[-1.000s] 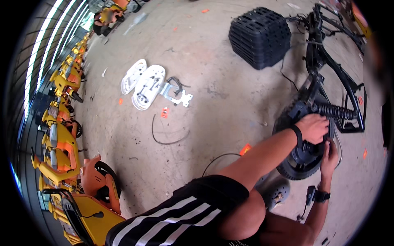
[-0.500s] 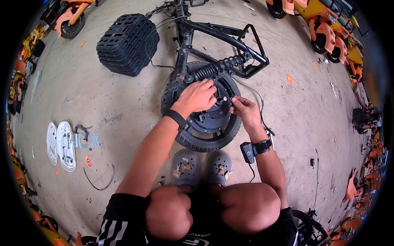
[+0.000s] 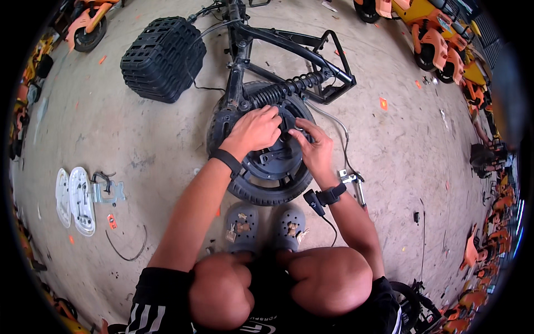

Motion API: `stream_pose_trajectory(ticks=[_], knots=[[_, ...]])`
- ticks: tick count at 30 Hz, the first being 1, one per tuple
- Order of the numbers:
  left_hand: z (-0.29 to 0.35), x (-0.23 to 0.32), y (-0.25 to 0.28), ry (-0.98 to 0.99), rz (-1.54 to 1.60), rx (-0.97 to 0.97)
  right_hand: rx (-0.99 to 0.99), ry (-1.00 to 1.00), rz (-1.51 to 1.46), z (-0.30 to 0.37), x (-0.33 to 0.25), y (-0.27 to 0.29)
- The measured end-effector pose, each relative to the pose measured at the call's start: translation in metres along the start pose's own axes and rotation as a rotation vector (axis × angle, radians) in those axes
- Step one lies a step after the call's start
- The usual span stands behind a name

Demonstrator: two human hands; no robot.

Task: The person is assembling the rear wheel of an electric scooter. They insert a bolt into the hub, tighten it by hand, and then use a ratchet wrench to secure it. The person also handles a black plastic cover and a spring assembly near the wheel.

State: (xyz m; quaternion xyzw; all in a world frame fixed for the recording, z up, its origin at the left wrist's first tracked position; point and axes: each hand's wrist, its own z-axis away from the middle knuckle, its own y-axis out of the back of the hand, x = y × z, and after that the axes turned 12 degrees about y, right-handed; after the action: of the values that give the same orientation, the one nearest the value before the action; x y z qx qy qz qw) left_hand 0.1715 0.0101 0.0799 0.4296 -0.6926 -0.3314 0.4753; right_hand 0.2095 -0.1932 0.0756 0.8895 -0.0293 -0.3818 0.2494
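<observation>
The left hand [image 3: 256,129] curls over the hub [image 3: 271,167] of the black wheel [image 3: 266,197], which is on the floor [image 3: 389,150] just beyond the grey clogs [image 3: 243,229]; I cannot tell what its bent fingers hold. The right hand [image 3: 316,147] has thumb and forefinger narrowly apart at the hub, any grip unclear. A coil spring [image 3: 286,90] crosses the wheel's far side.

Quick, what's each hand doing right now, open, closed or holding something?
Left hand: curled over the wheel; any grip is hidden.
Right hand: partly curled near the wheel's middle; can't tell if it holds anything.
</observation>
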Motion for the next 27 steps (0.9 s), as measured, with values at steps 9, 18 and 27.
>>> stream_pose_trajectory(ticks=[9, 18, 27], knots=[[-0.001, 0.003, 0.004, 0.0, -0.023, -0.026, 0.052, 0.172, 0.104, 0.017, 0.015, -0.011], [-0.001, 0.006, 0.004, 0.026, 0.022, -0.044, 0.103, 0.285, 0.189, 0.023, 0.016, -0.012], [-0.005, 0.007, 0.0, 0.034, -0.021, -0.028, -0.058, 0.38, 0.151, 0.032, 0.01, -0.019]])
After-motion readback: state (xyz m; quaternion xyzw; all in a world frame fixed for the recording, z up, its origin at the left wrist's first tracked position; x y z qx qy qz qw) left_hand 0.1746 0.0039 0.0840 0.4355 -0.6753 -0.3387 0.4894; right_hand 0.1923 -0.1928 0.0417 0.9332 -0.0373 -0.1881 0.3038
